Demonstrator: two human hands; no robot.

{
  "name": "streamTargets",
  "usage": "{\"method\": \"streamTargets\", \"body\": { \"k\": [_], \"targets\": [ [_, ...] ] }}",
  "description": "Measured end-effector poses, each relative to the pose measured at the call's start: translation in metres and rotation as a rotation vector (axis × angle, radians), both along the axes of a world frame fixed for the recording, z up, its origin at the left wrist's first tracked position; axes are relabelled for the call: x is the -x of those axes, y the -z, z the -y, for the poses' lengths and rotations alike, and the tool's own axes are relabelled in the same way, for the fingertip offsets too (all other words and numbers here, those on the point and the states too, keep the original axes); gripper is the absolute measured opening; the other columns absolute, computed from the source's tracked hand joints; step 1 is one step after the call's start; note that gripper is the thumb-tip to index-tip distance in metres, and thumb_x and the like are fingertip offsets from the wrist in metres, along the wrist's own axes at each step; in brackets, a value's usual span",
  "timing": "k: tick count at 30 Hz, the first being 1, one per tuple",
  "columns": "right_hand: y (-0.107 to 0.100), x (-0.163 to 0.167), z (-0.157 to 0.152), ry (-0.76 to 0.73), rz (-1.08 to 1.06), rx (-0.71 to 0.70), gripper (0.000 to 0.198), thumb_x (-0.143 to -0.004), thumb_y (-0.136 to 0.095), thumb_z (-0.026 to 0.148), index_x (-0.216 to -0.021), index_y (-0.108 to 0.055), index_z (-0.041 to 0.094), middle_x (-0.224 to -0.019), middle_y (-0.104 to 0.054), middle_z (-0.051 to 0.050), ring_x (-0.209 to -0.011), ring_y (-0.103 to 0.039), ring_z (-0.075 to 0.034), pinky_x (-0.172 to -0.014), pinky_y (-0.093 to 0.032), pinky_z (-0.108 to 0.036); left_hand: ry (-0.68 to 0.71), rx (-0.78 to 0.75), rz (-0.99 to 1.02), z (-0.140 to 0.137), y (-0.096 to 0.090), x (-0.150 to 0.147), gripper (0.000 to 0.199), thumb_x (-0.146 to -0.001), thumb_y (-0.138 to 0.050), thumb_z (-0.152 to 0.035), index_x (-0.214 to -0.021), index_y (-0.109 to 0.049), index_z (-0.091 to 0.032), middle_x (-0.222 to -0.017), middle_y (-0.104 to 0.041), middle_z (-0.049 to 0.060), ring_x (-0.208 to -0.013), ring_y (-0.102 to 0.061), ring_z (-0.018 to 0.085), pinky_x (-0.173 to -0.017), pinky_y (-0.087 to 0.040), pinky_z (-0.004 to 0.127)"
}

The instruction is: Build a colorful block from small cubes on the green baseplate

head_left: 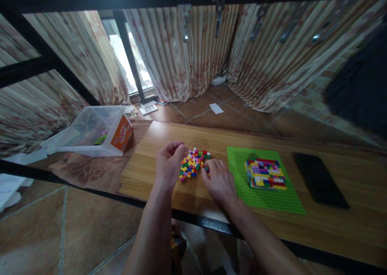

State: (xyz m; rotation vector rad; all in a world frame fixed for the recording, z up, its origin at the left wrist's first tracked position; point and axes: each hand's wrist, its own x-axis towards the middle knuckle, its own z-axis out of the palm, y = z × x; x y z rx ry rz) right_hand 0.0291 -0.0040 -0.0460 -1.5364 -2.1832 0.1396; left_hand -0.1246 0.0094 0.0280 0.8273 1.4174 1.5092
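A loose pile of small toy bricks (pixel 193 164) in many colours lies on the wooden board, between my two hands. At the pile's left edge my left hand (pixel 169 162) is raised a little, its fingers curled and the thumb drawn to the index finger; whatever is pinched there is hidden. My right hand (pixel 220 179) rests at the right side of the pile, fingers bent down and thumb close to the index finger among the bricks. To its right, a green baseplate (pixel 242 194) carries a block of stacked multicoloured bricks (pixel 266 174).
A black phone (pixel 320 180) lies right of the baseplate. Left of the board (pixel 142 166), a clear plastic box (pixel 93 126) with an orange label holds some green and pink pieces. Black metal bars frame the left side and top. Patterned curtains (pixel 187 53) hang behind.
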Motion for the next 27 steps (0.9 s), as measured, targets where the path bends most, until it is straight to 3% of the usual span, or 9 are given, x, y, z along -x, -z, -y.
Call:
{"method": "streamTargets", "body": {
  "k": [9,27],
  "targets": [
    [0.002,0.000,-0.001,-0.011,0.085,-0.035,0.019,-0.096,-0.045,0.027,-0.086,-0.060,0.021,-0.087,-0.061,-0.007,-0.088,-0.051,-0.023,-0.078,-0.037,-0.033,-0.084,-0.017,0.005,0.003,-0.008,0.015,0.024,-0.068,-0.071,-0.029,-0.084,-0.067,-0.011,-0.072,-0.067,0.001,-0.057,-0.056,0.007,-0.062,-0.046,0.021],
    [0.003,0.001,-0.002,0.035,0.116,-0.023,0.027,-0.097,-0.048,0.039,-0.080,-0.059,0.021,-0.080,-0.063,-0.004,-0.083,-0.054,-0.021,-0.065,-0.032,-0.030,-0.062,-0.029,0.015,0.006,-0.005,0.012,0.023,-0.068,-0.072,-0.028,-0.083,-0.068,-0.012,-0.072,-0.068,0.003,-0.057,-0.057,0.008,-0.061,-0.046,0.021]
  ]
}}
